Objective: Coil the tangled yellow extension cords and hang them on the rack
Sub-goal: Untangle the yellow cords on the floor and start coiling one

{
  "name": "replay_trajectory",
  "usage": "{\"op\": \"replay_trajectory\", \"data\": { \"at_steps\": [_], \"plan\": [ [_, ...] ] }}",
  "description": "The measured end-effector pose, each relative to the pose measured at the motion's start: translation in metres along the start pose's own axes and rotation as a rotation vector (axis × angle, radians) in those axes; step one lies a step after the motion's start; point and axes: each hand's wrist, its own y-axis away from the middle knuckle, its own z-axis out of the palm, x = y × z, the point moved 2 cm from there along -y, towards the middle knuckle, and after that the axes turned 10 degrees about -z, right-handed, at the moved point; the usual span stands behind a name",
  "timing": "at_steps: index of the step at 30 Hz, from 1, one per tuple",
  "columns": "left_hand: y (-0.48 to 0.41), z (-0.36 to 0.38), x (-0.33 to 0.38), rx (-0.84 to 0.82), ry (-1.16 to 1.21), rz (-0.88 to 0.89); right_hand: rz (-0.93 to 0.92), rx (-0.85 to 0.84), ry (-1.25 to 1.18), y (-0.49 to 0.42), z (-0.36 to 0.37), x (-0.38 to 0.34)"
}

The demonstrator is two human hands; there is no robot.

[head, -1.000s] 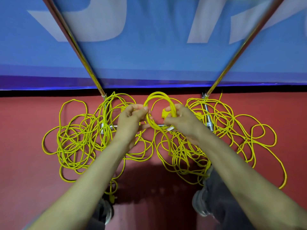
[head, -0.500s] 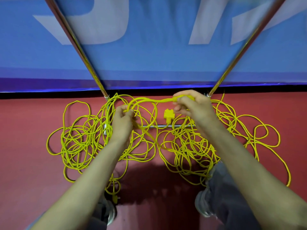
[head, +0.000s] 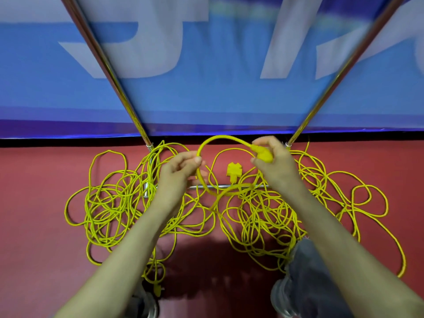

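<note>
Arching between the two hands, a loop [head: 226,136] of cord stands round and open, where half a second ago that stretch was pulled nearly flat. The left hand [head: 179,173] pinches the loop's left side between thumb and curled fingers. The right hand [head: 277,166] is curled round the moulded end connector [head: 263,154], which the fist hid earlier. From the left hand's pinch the cord drops to the yellow extension cords [head: 110,203], which lie tangled in two heaps on the red floor [head: 34,203], draped over the crossbar [head: 229,186] at the foot of the rack [head: 110,72]. A loose plug [head: 234,172] lies just beyond the crossbar between the hands, as before. A blue banner [head: 206,99] hangs behind the rack's slanting chrome poles.
</note>
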Motion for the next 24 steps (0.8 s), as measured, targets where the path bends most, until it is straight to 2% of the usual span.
{"op": "replay_trajectory", "data": {
  "at_steps": [2, 3, 5, 7, 9, 12, 15, 16, 20, 21, 24],
  "plan": [
    [0.001, -0.001, 0.008, -0.005, -0.017, 0.149, 0.018, -0.182, 0.217, 0.004, 0.009, 0.006],
    [0.001, -0.002, 0.010, -0.003, -0.110, 0.250, 0.027, -0.246, 0.272, 0.006, 0.014, 0.006],
    [0.002, -0.003, 0.009, -0.014, -0.371, 0.433, 0.008, -0.300, 0.207, 0.009, 0.021, 0.000],
    [0.005, 0.001, 0.005, -0.032, -0.566, 0.538, -0.053, -0.340, 0.075, 0.009, 0.027, -0.007],
    [0.007, 0.004, 0.001, -0.044, -0.600, 0.574, -0.110, -0.377, 0.032, 0.011, 0.030, -0.013],
    [-0.001, -0.003, -0.010, -0.068, -0.579, 0.400, -0.122, -0.237, -0.128, 0.010, 0.026, -0.023],
    [-0.011, -0.012, -0.035, -0.165, -0.764, 0.166, -0.001, -0.140, -0.442, 0.007, 0.013, -0.036],
    [-0.013, -0.013, -0.044, -0.192, -0.733, 0.094, 0.030, -0.131, -0.506, 0.006, 0.009, -0.038],
    [-0.010, -0.009, -0.061, -0.253, -0.359, -0.165, 0.048, -0.085, -0.623, 0.008, -0.005, -0.045],
    [-0.008, -0.007, -0.067, -0.301, -0.382, -0.209, 0.041, -0.070, -0.635, 0.008, -0.008, -0.047],
    [-0.003, -0.002, -0.086, -0.478, -0.695, -0.200, 0.023, -0.044, -0.651, 0.007, -0.017, -0.053]
  ]
}}
